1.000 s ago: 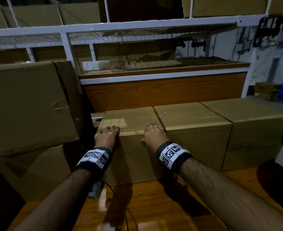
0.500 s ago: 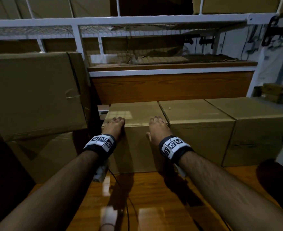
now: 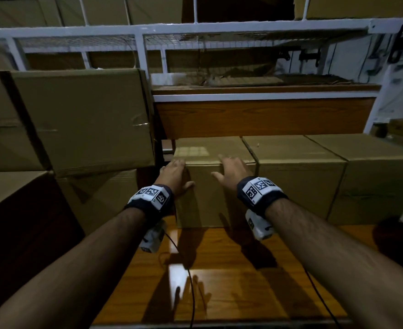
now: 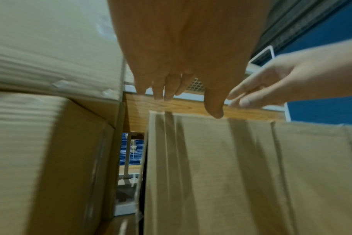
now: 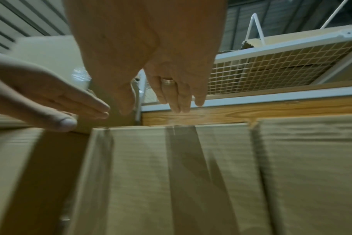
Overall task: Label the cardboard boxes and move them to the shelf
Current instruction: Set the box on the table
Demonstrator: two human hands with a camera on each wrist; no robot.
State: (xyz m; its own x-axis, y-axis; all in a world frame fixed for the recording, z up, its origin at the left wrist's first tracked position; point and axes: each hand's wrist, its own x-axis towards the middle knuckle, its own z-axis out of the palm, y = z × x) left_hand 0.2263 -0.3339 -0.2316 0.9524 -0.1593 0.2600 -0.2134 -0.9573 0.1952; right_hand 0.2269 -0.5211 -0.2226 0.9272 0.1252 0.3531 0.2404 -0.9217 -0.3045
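At the table's far edge, under the shelf: leftmost cardboard box of three. Left hand at its top-left corner, right hand at the top front edge. Both hands loose-fingered, gripping nothing. Advice: spread the hands to opposite sides, seat palms flat, lift level.

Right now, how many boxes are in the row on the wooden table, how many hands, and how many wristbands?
Boxes: 3 (left box, middle box, right box)
Hands: 2 (left hand, right hand)
Wristbands: 2 (left wristband, right wristband)
Total: 7
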